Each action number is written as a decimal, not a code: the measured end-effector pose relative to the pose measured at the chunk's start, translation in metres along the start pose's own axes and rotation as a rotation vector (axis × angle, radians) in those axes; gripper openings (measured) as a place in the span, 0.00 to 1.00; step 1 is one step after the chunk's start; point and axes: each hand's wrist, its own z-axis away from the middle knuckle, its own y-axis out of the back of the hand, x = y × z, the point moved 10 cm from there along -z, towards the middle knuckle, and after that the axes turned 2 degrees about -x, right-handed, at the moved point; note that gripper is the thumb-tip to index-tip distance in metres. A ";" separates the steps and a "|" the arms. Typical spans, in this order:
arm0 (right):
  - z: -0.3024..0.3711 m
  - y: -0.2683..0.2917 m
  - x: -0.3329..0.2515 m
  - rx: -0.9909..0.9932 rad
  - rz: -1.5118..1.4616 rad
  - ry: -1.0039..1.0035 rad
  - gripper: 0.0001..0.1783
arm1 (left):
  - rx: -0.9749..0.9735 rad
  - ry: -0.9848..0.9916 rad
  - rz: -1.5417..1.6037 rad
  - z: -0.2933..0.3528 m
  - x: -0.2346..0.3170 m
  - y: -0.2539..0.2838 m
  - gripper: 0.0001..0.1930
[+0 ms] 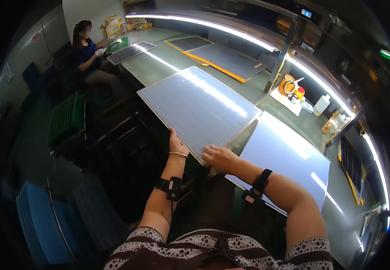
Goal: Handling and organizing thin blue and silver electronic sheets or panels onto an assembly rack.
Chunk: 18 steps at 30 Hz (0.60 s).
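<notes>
We hold the panel (199, 108) at twelve o'clock: our left hand (177, 145) grips its seven-o'clock edge, fingers mostly hidden; our right hand (222, 159) rests curled fingers on its six-o'clock corner.

Right grip (222, 159) palm-down, elbow (300, 200) bent

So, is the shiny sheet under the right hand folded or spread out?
Spread out. The sheet shows one wide face without a fold; the right hand touches its near corner.
</notes>
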 end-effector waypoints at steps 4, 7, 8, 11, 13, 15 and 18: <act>0.005 0.002 0.002 0.079 0.087 0.076 0.14 | 0.024 -0.073 0.020 0.003 0.006 -0.005 0.38; 0.000 0.003 0.011 0.063 0.024 0.054 0.12 | 0.106 -0.086 0.060 0.014 0.009 -0.011 0.40; -0.002 0.008 0.016 0.064 0.028 0.047 0.12 | 0.154 -0.060 0.095 0.016 0.004 -0.010 0.40; -0.018 0.063 0.080 0.265 -0.015 -0.316 0.07 | 0.022 -0.104 0.034 0.002 0.016 -0.005 0.39; -0.010 0.180 0.092 0.815 -0.190 -0.267 0.04 | -0.054 -0.091 -0.096 -0.013 0.030 0.007 0.32; -0.012 0.191 0.093 0.768 -0.201 -0.307 0.07 | 0.031 0.079 -0.200 -0.020 0.023 0.014 0.23; -0.024 0.132 0.058 0.528 -0.380 -0.128 0.21 | 0.029 0.006 -0.198 -0.021 0.038 0.022 0.19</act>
